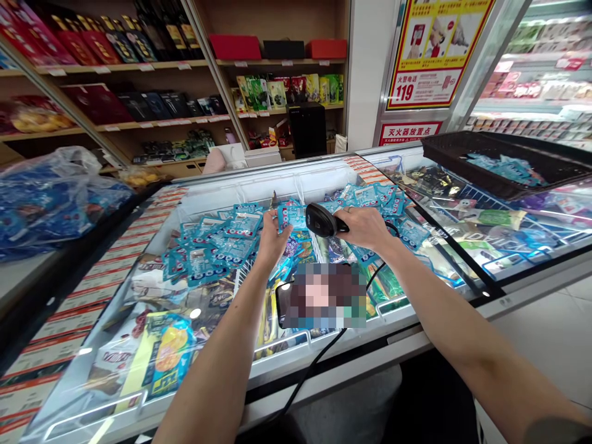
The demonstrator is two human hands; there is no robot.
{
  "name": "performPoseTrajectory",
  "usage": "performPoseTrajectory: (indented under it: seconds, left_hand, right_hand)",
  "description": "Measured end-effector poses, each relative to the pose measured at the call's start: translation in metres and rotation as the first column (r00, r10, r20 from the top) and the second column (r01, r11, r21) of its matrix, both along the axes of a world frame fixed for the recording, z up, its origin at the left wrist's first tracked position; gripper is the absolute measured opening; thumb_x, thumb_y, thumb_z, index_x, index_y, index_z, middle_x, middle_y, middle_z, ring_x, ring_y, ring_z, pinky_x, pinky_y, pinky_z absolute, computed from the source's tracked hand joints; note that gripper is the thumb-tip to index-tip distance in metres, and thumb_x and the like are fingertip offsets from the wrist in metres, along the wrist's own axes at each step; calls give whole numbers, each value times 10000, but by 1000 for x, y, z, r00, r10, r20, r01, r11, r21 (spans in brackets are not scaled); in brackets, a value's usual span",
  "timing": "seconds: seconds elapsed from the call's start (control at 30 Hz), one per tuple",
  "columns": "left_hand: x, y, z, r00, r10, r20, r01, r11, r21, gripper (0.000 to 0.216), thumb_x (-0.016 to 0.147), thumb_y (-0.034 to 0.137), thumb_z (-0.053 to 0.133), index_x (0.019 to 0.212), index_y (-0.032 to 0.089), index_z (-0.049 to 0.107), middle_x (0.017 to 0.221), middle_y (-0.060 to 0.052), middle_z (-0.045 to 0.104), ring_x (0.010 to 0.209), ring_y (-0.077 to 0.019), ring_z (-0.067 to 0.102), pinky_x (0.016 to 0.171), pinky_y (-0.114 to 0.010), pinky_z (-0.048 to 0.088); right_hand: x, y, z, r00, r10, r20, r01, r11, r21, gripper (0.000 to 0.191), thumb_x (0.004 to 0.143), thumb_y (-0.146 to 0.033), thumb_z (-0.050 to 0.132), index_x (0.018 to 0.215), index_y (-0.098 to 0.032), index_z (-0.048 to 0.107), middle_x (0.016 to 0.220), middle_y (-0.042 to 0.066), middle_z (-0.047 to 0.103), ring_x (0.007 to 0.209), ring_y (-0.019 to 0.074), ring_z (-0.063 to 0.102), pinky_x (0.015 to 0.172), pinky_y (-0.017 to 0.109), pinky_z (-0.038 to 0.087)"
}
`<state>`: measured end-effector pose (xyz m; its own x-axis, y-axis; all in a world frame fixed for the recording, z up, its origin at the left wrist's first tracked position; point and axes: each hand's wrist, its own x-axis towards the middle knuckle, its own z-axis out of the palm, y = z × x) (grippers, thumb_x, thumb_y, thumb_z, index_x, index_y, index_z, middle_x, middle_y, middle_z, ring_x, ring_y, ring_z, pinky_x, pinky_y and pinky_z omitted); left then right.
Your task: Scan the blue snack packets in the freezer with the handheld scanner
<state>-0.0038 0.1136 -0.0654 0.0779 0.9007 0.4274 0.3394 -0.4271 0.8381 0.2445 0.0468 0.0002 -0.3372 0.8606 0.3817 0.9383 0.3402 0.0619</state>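
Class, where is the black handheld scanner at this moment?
Just right of centre in the head view, the scanner is in the right hand, beside the blue packet in the left hand.

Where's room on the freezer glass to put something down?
The glass looks bare between the left forearm and the price labels, nearer than the blue packets. It's crowded around the left hand and right hand, and between the forearms, where a phone and cable are. A black tray sits far right.

Wooden shelves [282, 18] line the back of a shop, beside a white pillar [366, 80] and a red-and-yellow poster [435, 61] reading 119; at right, a brightly lit display case [541, 74] and pale floor tiles [555, 330].
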Motion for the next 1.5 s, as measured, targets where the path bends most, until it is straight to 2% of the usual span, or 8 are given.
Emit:
performPoseTrajectory:
  seconds: [0.8,0.93,1.03,1.1,1.2,1.3,1.37,1.5]
  left_hand:
    - [3,-1,0,998,51,-26,-50,998,26,437,770,276,590,1139,194,369,939,-44,624,848,-167,612,799,-334,461]
    - [1,-4,4,966,240,-95,-229,967,113,516,778,270,579,1236,179,359,1024,-97,597,924,-223,601,856,-403,452]
    - [-1,-12,12,875,470,-115,-433,866,249,629,752,267,611,1311,143,349,1233,-182,482,1171,-313,466,1014,-495,335]
    - [0,-19,17,821,555,-132,-495,808,319,709,739,292,638,1356,135,325,1365,-211,357,1309,-361,294,1086,-544,202]
    - [6,-26,22,826,491,-277,-366,841,398,678,781,339,604,1383,194,331,1473,-165,254,1383,-354,162,1112,-549,119]
    - [13,-27,23,820,253,-513,-35,918,396,544,852,332,510,1372,252,375,1465,-99,338,1387,-284,225,1120,-499,155]
    - [16,-25,21,769,113,-629,144,928,344,498,880,319,465,1369,276,386,1447,-68,388,1377,-244,272,1123,-476,172]
    - [17,-23,17,696,31,-717,240,932,273,470,900,335,422,1365,277,398,1447,-44,398,1384,-216,266,1130,-466,173]
  right_hand:
    - [0,-1,3,1000,-17,8,17,1000,-18,354,831,-433,502,1079,-210,619,939,66,684,854,221,619,641,273,342]
    - [3,2,3,996,-85,-20,86,996,7,366,838,-446,493,1094,-212,610,967,69,679,866,227,617,639,274,342]
    - [8,4,2,979,-197,-59,198,980,14,371,841,-443,493,1102,-203,604,987,81,675,877,232,614,646,277,352]
    - [12,6,2,959,-270,-84,272,962,19,384,843,-460,490,1097,-197,603,982,90,675,863,238,617,645,282,359]
    - [15,7,1,939,-326,-110,331,943,23,403,837,-483,495,1107,-200,594,982,92,675,835,245,622,639,290,371]
    - [17,9,0,931,-344,-120,348,937,11,404,833,-480,503,1109,-199,591,974,96,677,831,252,625,639,296,382]
    - [17,9,0,926,-358,-120,359,933,-13,410,833,-480,504,1105,-187,594,974,110,677,834,256,626,643,300,391]
    - [19,10,1,903,-407,-137,404,914,-45,387,846,-448,487,1105,-181,595,977,126,675,841,259,626,665,313,405]
